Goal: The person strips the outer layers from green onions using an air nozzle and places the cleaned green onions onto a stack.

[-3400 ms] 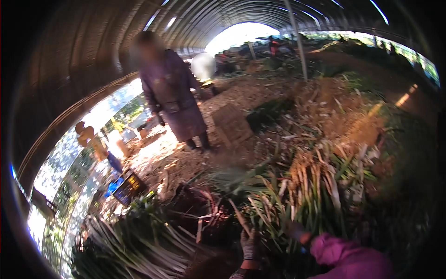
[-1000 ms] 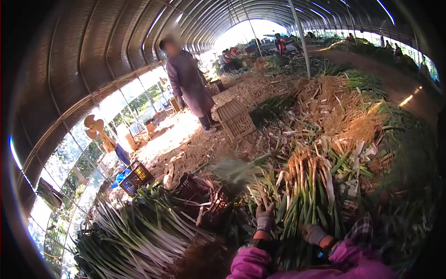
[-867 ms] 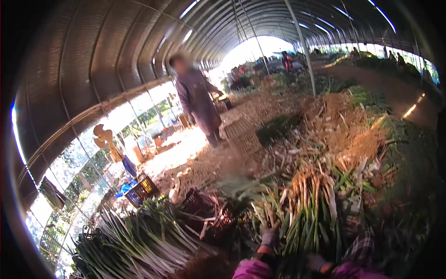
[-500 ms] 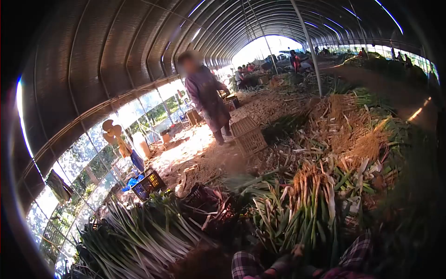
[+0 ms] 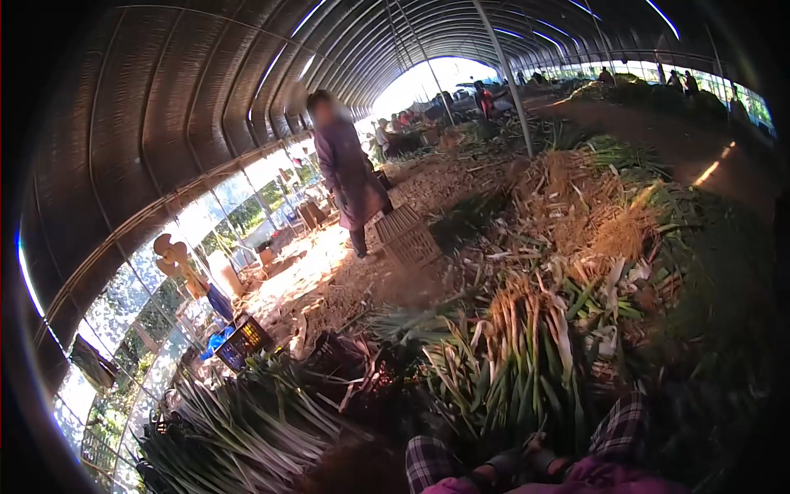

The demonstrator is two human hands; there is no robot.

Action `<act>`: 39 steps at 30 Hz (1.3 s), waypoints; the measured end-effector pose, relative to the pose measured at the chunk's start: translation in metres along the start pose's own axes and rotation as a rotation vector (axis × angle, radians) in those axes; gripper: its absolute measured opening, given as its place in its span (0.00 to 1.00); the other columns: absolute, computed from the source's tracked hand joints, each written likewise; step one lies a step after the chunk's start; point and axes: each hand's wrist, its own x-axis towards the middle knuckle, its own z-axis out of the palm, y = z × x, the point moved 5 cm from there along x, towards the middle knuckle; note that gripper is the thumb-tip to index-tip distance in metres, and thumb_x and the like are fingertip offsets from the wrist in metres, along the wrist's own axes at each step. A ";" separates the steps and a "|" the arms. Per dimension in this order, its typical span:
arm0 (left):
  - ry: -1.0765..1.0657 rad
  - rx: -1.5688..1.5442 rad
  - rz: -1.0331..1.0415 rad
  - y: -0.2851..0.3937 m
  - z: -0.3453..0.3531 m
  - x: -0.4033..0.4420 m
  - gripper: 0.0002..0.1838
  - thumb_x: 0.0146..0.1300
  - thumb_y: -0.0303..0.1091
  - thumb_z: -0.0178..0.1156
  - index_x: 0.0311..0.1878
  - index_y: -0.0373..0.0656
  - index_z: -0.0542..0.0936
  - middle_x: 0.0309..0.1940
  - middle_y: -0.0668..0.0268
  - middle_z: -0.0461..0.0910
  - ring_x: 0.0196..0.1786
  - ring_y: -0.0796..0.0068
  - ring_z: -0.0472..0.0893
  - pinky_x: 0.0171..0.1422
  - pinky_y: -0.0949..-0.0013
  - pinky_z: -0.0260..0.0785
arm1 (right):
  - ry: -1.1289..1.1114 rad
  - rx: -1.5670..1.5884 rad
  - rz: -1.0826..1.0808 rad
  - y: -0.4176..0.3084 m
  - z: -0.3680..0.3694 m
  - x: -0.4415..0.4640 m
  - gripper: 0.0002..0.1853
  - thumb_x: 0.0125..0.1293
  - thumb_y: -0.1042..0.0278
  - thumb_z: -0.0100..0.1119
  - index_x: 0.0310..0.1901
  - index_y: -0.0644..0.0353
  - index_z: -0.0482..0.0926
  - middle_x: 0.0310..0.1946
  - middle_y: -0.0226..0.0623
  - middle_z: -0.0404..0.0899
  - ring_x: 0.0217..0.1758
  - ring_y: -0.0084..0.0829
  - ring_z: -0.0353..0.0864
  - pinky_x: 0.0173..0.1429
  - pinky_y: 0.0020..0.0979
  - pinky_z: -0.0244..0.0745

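Observation:
My left hand (image 5: pixel 507 463) and my right hand (image 5: pixel 539 454) are close together at the bottom, between two knees in checked trousers (image 5: pixel 619 424). Both look closed, with fingers curled in. Deep shadow hides what they hold, if anything. Just beyond them lies a heap of long green onions (image 5: pixel 535 354), brown roots pointing away from me and green leaves towards my hands. To the left is a bigger pile of green onions (image 5: pixel 247 428) with clean white stalks, lying side by side.
A person in a long apron (image 5: pixel 350 177) stands beside a slatted crate (image 5: pixel 405 237). A dark plastic crate (image 5: pixel 244 342) and a fan (image 5: pixel 173 257) stand at the left. Roots and trimmings (image 5: pixel 592 206) cover the ground at right. A metal pole (image 5: pixel 508 82) rises farther back.
The whole view has shifted left and slightly up as my head turned. My hands have come nearer each other and show more. The standing person has turned somewhat beside the slatted crate.

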 end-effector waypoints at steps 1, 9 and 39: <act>-0.003 -0.019 -0.006 -0.002 0.000 0.002 0.19 0.64 0.27 0.42 0.59 0.39 0.65 0.52 0.59 0.70 0.52 0.68 0.72 0.56 0.72 0.66 | 0.010 0.001 0.006 0.004 -0.001 0.001 0.20 0.56 0.59 0.54 0.50 0.58 0.73 0.46 0.52 0.75 0.53 0.46 0.73 0.53 0.38 0.69; 0.342 -0.906 -0.200 -0.041 -0.040 -0.004 0.23 0.61 0.27 0.51 0.61 0.42 0.65 0.49 0.64 0.73 0.47 0.74 0.73 0.50 0.71 0.67 | 0.293 0.134 0.221 -0.013 -0.100 0.001 0.21 0.57 0.59 0.55 0.50 0.59 0.72 0.46 0.53 0.75 0.53 0.46 0.73 0.52 0.38 0.69; 0.694 -0.852 -0.220 -0.106 -0.164 0.065 0.33 0.46 0.32 0.66 0.55 0.34 0.64 0.49 0.56 0.72 0.51 0.66 0.72 0.55 0.68 0.64 | -0.214 -0.954 0.118 0.304 -0.127 0.242 0.10 0.55 0.63 0.54 0.28 0.57 0.83 0.30 0.43 0.81 0.34 0.39 0.81 0.37 0.38 0.75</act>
